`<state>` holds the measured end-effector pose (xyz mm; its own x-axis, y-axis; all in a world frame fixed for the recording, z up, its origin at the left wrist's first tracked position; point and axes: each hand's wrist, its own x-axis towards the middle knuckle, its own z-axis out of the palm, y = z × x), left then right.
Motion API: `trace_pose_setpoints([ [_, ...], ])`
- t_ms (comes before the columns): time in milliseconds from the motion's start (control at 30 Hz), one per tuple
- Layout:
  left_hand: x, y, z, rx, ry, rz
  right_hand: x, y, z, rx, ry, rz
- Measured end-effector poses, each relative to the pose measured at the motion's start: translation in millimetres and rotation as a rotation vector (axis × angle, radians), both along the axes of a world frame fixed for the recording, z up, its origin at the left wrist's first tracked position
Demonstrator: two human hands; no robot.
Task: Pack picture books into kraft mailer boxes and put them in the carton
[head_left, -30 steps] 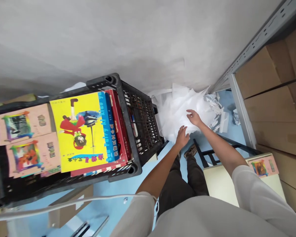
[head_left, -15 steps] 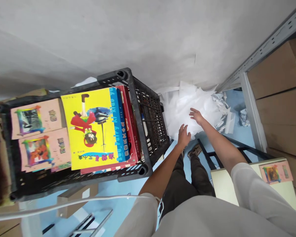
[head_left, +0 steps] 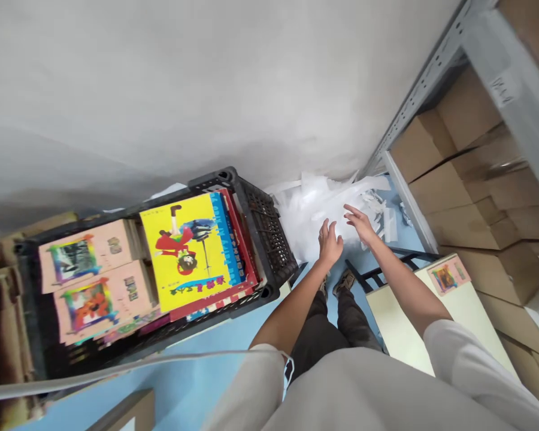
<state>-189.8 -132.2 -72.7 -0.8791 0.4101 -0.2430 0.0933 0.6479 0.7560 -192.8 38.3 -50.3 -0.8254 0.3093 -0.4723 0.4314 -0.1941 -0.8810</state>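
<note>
My left hand (head_left: 330, 242) is raised in front of me with its fingers apart and nothing in it. Close by on the right, my right hand (head_left: 358, 224) is also empty, its fingers stretched out. Below and beyond both hands, a heap of white wrapping sheets (head_left: 312, 200) lies against the wall. Left of my hands stands a black plastic crate (head_left: 273, 236). A yellow picture book (head_left: 193, 263) tops a stack in it, over a red book (head_left: 245, 239). Two piles of small pink booklets (head_left: 101, 302) sit at the crate's left end.
A grey metal shelf (head_left: 411, 200) with cardboard boxes (head_left: 471, 221) rises on the right. Near my right arm is a pale tabletop (head_left: 404, 317) with one pink booklet (head_left: 449, 274) on it. A white cable (head_left: 161, 361) crosses at lower left.
My view has shifted, so the crate sits lower and more of the shelf shows. Both hands stay empty and have drawn slightly closer together.
</note>
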Motion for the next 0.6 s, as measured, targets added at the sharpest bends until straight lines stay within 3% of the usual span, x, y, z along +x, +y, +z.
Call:
trace_pose_setpoints([
  [200, -14.1, 25.5, 73.1, 0.097, 0.127, -0.055, 55.6, 7.4, 69.1, -0.010, 0.052, -0.130],
  [333, -24.6, 45.0, 115.5, 0.072, 0.123, -0.057, 94.5, 7.4, 113.4, 0.006, 0.096, -0.246],
  [467, -26.3, 60.1, 141.4, -0.025, -0.006, -0.106, 139.6, 5.1, 154.8, 0.018, 0.160, -0.390],
  [600, -16.1, 78.7, 152.2, -0.045, -0.178, -0.242, 190.7, 4.5, 188.5, 0.037, 0.214, -0.539],
])
